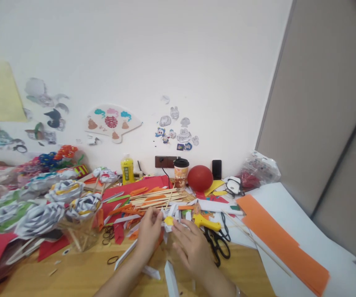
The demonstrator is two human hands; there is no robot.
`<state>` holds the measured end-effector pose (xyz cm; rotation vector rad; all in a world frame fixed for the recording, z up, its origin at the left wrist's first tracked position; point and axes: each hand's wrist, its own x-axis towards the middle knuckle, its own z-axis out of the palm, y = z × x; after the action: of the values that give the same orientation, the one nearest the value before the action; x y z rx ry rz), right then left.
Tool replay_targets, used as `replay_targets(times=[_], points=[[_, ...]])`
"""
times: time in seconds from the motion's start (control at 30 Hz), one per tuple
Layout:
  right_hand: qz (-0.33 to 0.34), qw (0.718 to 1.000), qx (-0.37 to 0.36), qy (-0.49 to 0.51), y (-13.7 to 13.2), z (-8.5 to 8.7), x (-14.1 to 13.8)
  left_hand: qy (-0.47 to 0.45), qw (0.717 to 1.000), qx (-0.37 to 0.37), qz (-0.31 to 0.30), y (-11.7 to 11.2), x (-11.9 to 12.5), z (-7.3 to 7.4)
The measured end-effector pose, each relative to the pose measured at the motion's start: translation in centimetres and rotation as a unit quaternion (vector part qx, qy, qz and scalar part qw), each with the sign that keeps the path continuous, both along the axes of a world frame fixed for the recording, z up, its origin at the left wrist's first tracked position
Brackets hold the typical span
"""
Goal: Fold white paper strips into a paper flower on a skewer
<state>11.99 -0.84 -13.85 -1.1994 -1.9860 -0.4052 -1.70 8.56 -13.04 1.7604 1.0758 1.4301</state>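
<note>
My left hand (148,236) is curled around a half-made paper flower (169,219) of white strips with a yellow centre, held on a thin wooden stick just above the wooden table (81,272). From the right, my right hand (193,246) meets the same flower, fingertips pressed against its petals. Loose folded white paper strips (170,277) lie on the table below my hands. A pile of wooden sticks (153,197) rests just behind the flower.
Finished paper roses (57,204) stand in a holder at left. Black scissors (217,243) and a yellow glue gun (205,222) lie right of my hands. Orange paper sheets (280,241), a red ball (200,177), a cup (181,172) and a yellow bottle (127,169) sit behind.
</note>
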Motion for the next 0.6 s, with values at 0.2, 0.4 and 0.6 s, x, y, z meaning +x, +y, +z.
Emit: replay_targets(times=[0.2, 0.4, 0.6], points=[[-0.025, 0.995, -0.030, 0.097, 0.2, 0.4, 0.1, 0.066, 0.996, 0.031, -0.046, -0.6, 0.3, -0.1], [-0.010, 0.998, -0.026, 0.063, 0.7, -0.3, -0.7, 0.095, 0.994, 0.043, -0.031, -1.8, 0.8, -0.4], [-0.020, 1.000, 0.005, 0.024, 0.5, -0.4, -0.9, 0.089, 0.995, 0.033, -0.015, -2.0, 0.7, -0.3]])
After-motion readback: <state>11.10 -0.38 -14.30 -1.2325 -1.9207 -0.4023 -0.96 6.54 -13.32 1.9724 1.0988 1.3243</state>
